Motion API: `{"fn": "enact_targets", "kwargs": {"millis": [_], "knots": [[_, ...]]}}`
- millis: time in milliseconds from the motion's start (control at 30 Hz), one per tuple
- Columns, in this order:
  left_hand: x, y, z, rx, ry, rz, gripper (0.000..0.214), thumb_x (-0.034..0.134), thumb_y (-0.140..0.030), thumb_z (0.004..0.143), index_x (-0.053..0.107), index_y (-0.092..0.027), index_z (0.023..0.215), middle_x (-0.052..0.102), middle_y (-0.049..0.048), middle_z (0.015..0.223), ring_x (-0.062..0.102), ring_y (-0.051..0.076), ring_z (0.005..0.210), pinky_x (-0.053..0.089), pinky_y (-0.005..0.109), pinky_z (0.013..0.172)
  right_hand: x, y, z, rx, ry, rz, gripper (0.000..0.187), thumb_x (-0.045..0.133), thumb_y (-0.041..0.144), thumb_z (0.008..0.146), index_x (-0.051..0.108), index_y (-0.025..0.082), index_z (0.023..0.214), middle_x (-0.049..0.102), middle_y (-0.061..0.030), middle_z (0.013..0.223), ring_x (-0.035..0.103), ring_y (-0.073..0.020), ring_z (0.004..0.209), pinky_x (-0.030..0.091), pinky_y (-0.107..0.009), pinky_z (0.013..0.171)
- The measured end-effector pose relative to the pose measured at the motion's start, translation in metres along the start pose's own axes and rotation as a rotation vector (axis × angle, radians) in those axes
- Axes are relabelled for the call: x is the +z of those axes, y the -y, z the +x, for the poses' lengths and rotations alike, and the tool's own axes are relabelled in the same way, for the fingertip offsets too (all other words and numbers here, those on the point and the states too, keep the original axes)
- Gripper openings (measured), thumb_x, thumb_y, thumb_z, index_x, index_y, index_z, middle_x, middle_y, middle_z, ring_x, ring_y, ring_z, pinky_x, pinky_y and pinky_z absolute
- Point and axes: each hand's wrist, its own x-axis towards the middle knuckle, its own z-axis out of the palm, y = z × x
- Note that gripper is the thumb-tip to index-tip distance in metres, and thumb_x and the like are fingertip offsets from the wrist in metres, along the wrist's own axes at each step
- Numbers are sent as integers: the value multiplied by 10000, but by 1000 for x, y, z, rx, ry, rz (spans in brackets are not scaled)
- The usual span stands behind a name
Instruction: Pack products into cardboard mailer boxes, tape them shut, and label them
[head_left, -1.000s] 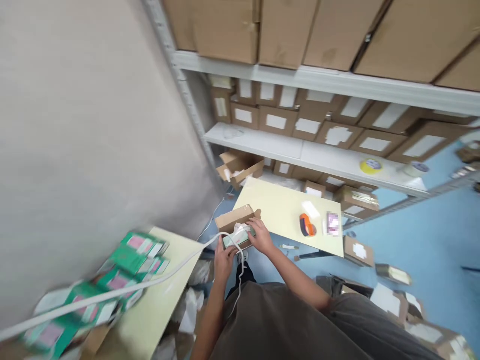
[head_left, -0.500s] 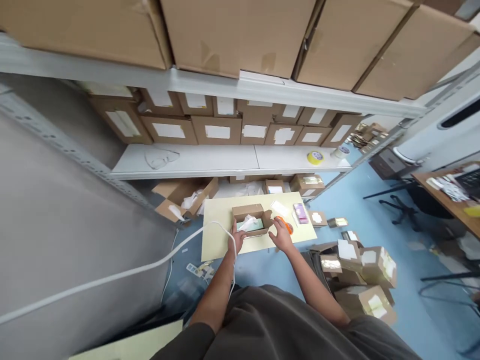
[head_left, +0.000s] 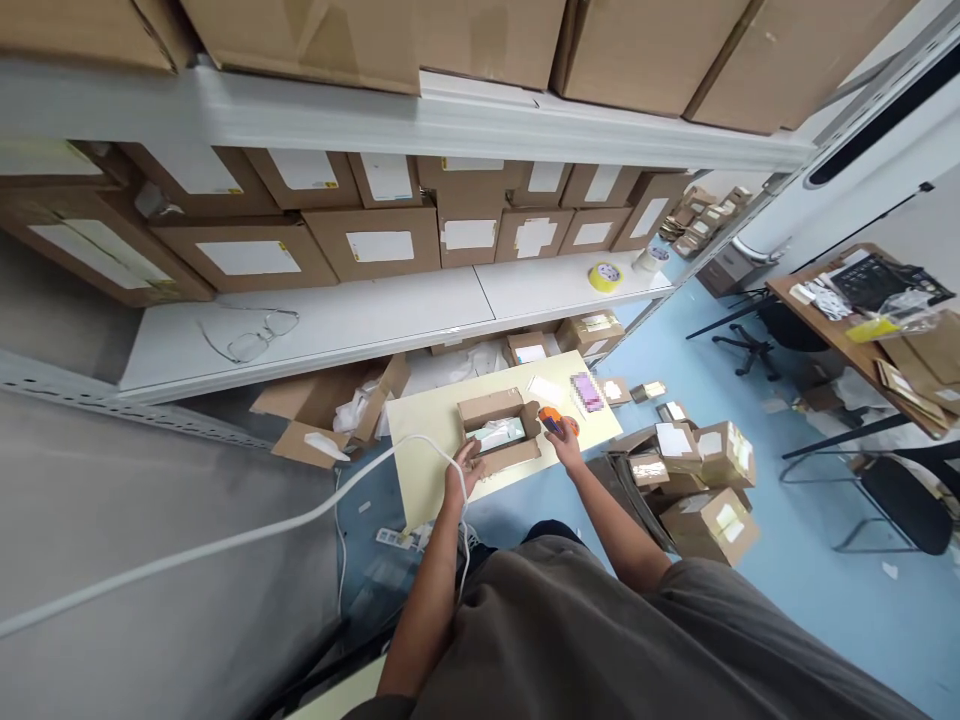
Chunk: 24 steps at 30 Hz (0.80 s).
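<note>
A small open cardboard box [head_left: 491, 410] sits on a pale yellow table [head_left: 427, 450], with a green-and-white packet [head_left: 496, 434] lying inside it. My left hand [head_left: 463, 470] rests against the box's near left corner, fingers curled on its edge. My right hand [head_left: 562, 440] is at the box's right side, its fingers closing on an orange tape dispenser [head_left: 556, 421]. A pink-and-white item [head_left: 586, 392] and a white label [head_left: 544, 389] lie further right on the table.
Metal shelving [head_left: 420, 310] full of labelled cartons stands behind the table, with glasses [head_left: 251, 338] and a yellow tape roll [head_left: 604, 276] on it. Taped parcels [head_left: 705, 480] pile on the blue floor at right. A white cable [head_left: 225, 540] runs from the left. An open carton [head_left: 330, 410] sits under the shelf.
The view swung right and up from the wall. My right hand left the box and reached to the orange tape dispenser. My left hand stays at the box.
</note>
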Motion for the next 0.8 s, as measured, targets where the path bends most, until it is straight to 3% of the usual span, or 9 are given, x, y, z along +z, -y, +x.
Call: {"fn": "enact_targets", "kwargs": {"millis": [100, 200, 300, 400, 467, 533, 633, 700, 800], "knots": [[0, -1, -4, 72, 101, 201, 880, 922, -296, 723, 634, -248, 1553, 387, 141, 1820, 372, 404, 1678, 389, 543, 1341, 19, 2, 14, 44, 86, -53, 936, 695, 659, 906, 449, 237, 1705, 566, -171, 1675, 587, -375, 1515, 502, -556, 1246], [1, 1, -8, 82, 99, 338, 870, 896, -241, 746, 610, -247, 1569, 275, 134, 1868, 359, 409, 1684, 395, 548, 1341, 34, 8, 26, -80, 316, -244, 869, 707, 624, 941, 483, 265, 1699, 546, -144, 1709, 525, -361, 1581, 436, -536, 1299], [2, 1, -12, 89, 69, 374, 710, 823, -300, 855, 635, -229, 1536, 321, 144, 1849, 454, 399, 1631, 430, 539, 1320, 36, 11, 32, -244, 542, -449, 914, 799, 644, 893, 548, 224, 1665, 379, -166, 1815, 447, -380, 1638, 385, -498, 1335], [2, -5, -9, 76, 32, 393, 494, 764, -375, 929, 727, -211, 1394, 435, 152, 1788, 526, 395, 1572, 459, 527, 1297, 26, 7, 35, -335, 648, -546, 928, 870, 677, 834, 632, 207, 1597, 287, -164, 1854, 418, -414, 1650, 390, -491, 1333], [4, -13, -3, 53, -34, 411, 356, 715, -402, 974, 776, -197, 1258, 540, 174, 1698, 571, 382, 1522, 465, 506, 1287, 20, 3, 37, -387, 666, -550, 779, 876, 654, 850, 732, 211, 1473, 326, -154, 1841, 480, -416, 1610, 430, -492, 1306], [5, -23, 6, 7, -120, 429, 348, 676, -429, 1002, 771, -188, 1236, 643, 197, 1558, 605, 375, 1467, 471, 509, 1271, 20, 0, 39, -419, 622, -542, 570, 832, 601, 920, 797, 206, 1328, 393, -161, 1809, 573, -403, 1534, 480, -491, 1264], [5, -41, 29, -82, -210, 451, 579, 718, -438, 971, 642, -176, 1482, 657, 213, 1508, 581, 391, 1473, 470, 525, 1251, 29, 0, 40, -401, 481, -540, 451, 754, 496, 1004, 764, 197, 1341, 498, -182, 1739, 608, -370, 1494, 497, -484, 1240], [0, -54, 48, -108, -197, 469, 845, 810, -414, 890, 492, -178, 1637, 531, 233, 1660, 496, 419, 1555, 441, 522, 1267, 37, 1, 39, -360, 420, -540, 564, 753, 435, 999, 661, 190, 1499, 495, -194, 1732, 576, -360, 1522, 496, -486, 1236], [-10, -72, 76, -69, -78, 493, 1127, 921, -382, 767, 360, -178, 1723, 388, 240, 1770, 395, 450, 1627, 391, 522, 1298, 43, 4, 40, -284, 400, -541, 884, 798, 373, 947, 406, 210, 1723, 338, -220, 1815, 534, -384, 1552, 506, -518, 1210]]}}
